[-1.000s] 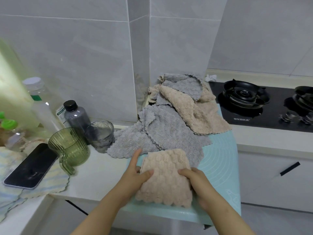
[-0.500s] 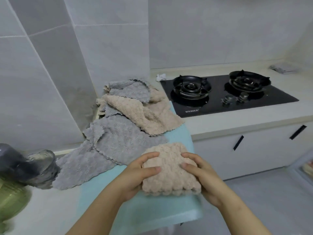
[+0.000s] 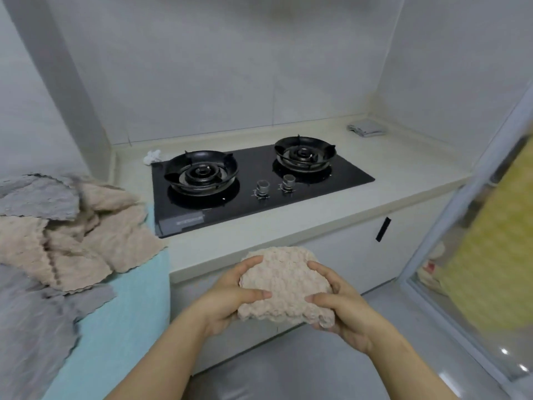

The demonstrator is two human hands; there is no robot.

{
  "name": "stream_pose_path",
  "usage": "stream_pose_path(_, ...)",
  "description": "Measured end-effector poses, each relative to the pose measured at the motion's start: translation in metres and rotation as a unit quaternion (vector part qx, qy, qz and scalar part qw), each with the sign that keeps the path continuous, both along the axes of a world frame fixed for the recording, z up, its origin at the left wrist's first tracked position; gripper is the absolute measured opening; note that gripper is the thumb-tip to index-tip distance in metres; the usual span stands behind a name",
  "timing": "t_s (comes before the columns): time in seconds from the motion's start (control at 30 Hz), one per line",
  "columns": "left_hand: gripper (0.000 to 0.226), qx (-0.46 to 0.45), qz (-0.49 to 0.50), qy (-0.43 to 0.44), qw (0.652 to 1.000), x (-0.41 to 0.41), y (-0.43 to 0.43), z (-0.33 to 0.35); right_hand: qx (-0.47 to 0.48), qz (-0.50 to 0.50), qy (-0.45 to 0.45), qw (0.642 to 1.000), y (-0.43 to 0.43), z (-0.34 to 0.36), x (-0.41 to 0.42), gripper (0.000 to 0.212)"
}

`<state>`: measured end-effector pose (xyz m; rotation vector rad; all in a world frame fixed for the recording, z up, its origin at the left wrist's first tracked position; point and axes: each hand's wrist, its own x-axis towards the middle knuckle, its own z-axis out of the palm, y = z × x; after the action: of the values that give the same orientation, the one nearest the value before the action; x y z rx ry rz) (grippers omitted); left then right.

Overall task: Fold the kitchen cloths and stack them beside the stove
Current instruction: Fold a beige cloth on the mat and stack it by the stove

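The folded beige cloth (image 3: 284,284) is held clear of the counter (image 3: 403,174), in front of its near edge. The left hand (image 3: 230,295) is clamped on its left side and the right hand (image 3: 343,310) on its right side, thumbs on top. The folded grey cloth (image 3: 366,129) beside the stove (image 3: 259,192) lies ahead and to the right, so the right hand is probably nearer the stack.

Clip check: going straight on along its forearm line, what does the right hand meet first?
Probably the counter edge in front of the stove; the folded beige cloth that the right hand grips would touch first. Depth is unclear; it might pass above.
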<state>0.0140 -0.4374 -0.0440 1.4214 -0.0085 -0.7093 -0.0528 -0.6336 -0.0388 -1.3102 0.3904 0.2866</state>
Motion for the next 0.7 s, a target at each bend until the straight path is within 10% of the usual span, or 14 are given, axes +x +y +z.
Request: stream_pose_path(0.7, 0.064, -0.035, -0.064, -0.063, 0.995, 0.242, -0.365, 0.003, -0.061, -0.159, -0.021, 0.985, -0.339, 0.008, 0.207, 0.047)
